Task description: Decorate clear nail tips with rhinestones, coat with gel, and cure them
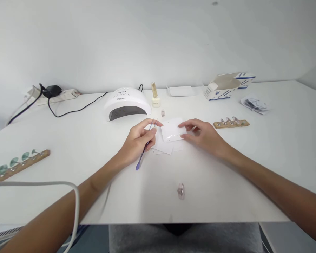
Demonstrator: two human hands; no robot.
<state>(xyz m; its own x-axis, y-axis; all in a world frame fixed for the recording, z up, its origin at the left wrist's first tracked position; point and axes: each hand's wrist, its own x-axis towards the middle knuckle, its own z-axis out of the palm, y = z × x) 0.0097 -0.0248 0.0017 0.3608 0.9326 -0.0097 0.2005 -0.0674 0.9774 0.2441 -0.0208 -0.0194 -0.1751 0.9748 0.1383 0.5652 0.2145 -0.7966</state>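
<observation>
My left hand [141, 138] is closed round purple tweezers [141, 157], whose tips point up and away; its index fingertip touches the left edge of a white card [171, 130]. On the card's right edge, the thumb and fingers of my right hand [200, 133] pinch it. Tiny dark specks show on the card. Under it lie more white papers [163, 147] on the table. A small clear pink piece [181, 191] rests near the front edge, and another small piece [162, 112] lies beyond the card.
A white lamp [127, 103] and a gold-capped bottle [155, 96] stand at the back. Wooden strips hold pieces at right [231, 124] and left [28, 163]. An alcohol pads box [221, 90] stands back right. A white cable [76, 203] crosses over my left forearm.
</observation>
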